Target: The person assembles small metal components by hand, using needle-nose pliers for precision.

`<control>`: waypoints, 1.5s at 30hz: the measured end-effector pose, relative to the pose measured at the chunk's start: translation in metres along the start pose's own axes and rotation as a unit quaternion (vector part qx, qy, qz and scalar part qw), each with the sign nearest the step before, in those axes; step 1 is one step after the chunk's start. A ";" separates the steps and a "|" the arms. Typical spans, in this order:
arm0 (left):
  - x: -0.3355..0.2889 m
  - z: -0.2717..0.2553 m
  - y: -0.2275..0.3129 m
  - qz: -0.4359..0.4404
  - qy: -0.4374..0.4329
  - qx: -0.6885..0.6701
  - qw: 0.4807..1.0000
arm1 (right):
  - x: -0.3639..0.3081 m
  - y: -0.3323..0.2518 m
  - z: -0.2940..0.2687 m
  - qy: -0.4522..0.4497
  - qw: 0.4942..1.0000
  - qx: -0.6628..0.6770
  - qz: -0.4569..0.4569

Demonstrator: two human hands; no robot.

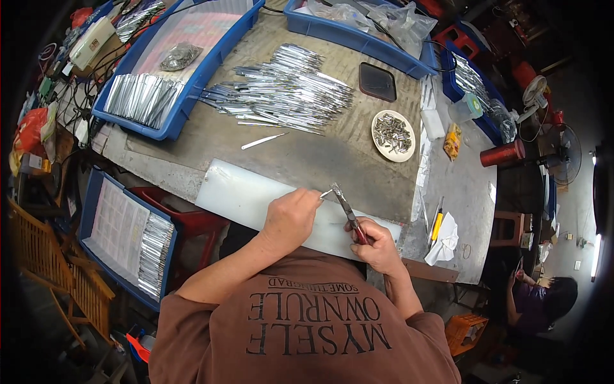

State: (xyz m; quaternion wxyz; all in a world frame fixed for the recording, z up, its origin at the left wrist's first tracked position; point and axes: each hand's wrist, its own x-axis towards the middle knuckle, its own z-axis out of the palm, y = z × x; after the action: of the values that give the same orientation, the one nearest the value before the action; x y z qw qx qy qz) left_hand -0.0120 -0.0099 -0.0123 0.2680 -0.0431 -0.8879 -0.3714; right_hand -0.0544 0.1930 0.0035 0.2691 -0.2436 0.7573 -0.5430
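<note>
My left hand (pixel 291 219) is closed, pinching a thin silvery metal piece (pixel 326 192) over the white board (pixel 233 191). Most of that piece is hidden by the fingers. Wrapped round the dark red handles of a pair of pliers (pixel 346 208), my right hand (pixel 377 244) sits just to the right. The pliers' jaws meet the tip of the metal piece. Beyond the board lies a heap of slim metal rods (pixel 288 89), with one rod (pixel 263 141) lying apart. A cream plate (pixel 391 157) of small metal pieces stands to the right.
Blue trays (pixel 171 125) line the table's far side, one with rods and one with plastic bags (pixel 403 25). A black shallow tray (pixel 377 82) sits behind the plate. At right lie a yellow-handled tool (pixel 437 225) and crumpled tissue (pixel 446 242). Another person (pixel 543 304) is at lower right.
</note>
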 end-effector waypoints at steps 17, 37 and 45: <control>0.004 -0.031 -0.010 -0.408 -0.293 -0.691 0.520 | -0.002 -0.005 -0.015 -0.061 0.993 -0.057 -0.088; 0.004 -0.029 0.002 -0.420 -0.234 -0.462 0.746 | 0.000 -0.015 -0.011 -0.049 0.994 -0.086 -0.042; 0.003 -0.022 0.009 -0.323 -0.158 -0.305 0.882 | 0.000 -0.012 -0.009 -0.028 0.995 -0.087 -0.030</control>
State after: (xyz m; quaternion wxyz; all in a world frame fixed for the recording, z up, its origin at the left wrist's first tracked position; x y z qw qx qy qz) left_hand -0.0020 -0.0190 0.0073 -0.0374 0.1083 -0.7261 -0.6780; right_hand -0.0593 0.1954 0.0173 0.2518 -0.3038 0.7863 -0.4755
